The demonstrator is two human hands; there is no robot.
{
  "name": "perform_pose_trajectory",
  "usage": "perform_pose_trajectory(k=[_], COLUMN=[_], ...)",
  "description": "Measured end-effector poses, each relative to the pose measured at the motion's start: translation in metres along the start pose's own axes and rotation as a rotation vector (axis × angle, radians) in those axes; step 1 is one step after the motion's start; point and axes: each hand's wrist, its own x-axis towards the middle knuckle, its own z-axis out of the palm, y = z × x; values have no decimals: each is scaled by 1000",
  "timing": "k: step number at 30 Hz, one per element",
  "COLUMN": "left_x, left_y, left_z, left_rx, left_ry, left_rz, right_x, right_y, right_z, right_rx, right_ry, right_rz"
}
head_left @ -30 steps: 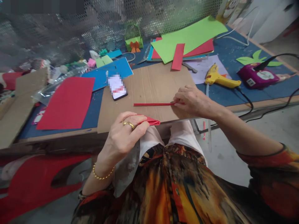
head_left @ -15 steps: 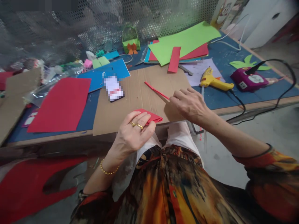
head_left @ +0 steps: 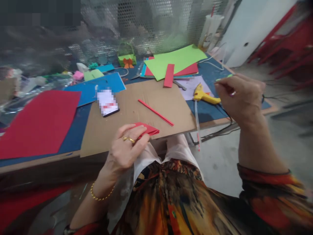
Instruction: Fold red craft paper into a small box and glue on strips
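Observation:
My left hand presses a folded piece of red paper against the front edge of the cardboard sheet, fingers closed over it. A thin red paper strip lies loose on the cardboard, slanting toward the front. Off to the right, my right hand is raised above the table's right part, thumb and fingers curled together. Whatever it may pinch is hidden. The yellow glue gun lies just left of this hand, a clear glue stick hanging from its back over the table edge.
A phone rests on the cardboard's left part, beside large red paper and a blue sheet. Behind are green paper, a short red strip, scissors and a small green basket.
My right hand has left the thin red strip, which now lies on the cardboard, and has moved up and right. My left hand stays on the folded red paper. The view has turned right.

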Motion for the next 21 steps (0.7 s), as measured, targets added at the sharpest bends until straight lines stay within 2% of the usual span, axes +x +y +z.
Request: perform_pose_trajectory(k=[1,4,6,7,8,9,10,11,13,14,15,16,18,21], left_x=[0,10,25,35,45,55,64,72,80,81,78,75,66,58], left_y=[0,-3,-11,-18,-27,-38,-50,-62,-85,-94,-101,-106,-110,-111], left_z=[-1,-6,-5,-2,4,13,24,38,69,84,99,111,126,131], left_rx=[-28,-133,-177,-192,-203,-260,-420,-656,-1034,-1136,-1190,-1227,-1279,-1312], left_ry=[13,59,139,241,426,577,634,592,355,218,142,110,128,199], left_rz=[-1,-54,-216,-360,-491,-524,-554,-586,-662,-724,-776,-835,-966,-1065], right_x=[-4,-19,-26,-28,-28,-27,-25,-24,-21,-20,-19,-19,-19,-20], right_y=[13,42,48,49,49,48,48,47,49,50,52,55,59,62], right_z=[0,9,20,25,30,35,39,42,50,54,57,61,66,61], right_rx=[-27,-109,-161,-191,-220,-254,-287,-321,-388,-415,-435,-449,-448,-398], right_ry=[0,-160,-234,-285,-331,-374,-409,-428,-428,-413,-394,-376,-355,-328], right_rz=[23,72,69,58,52,53,58,69,98,113,125,135,140,140])
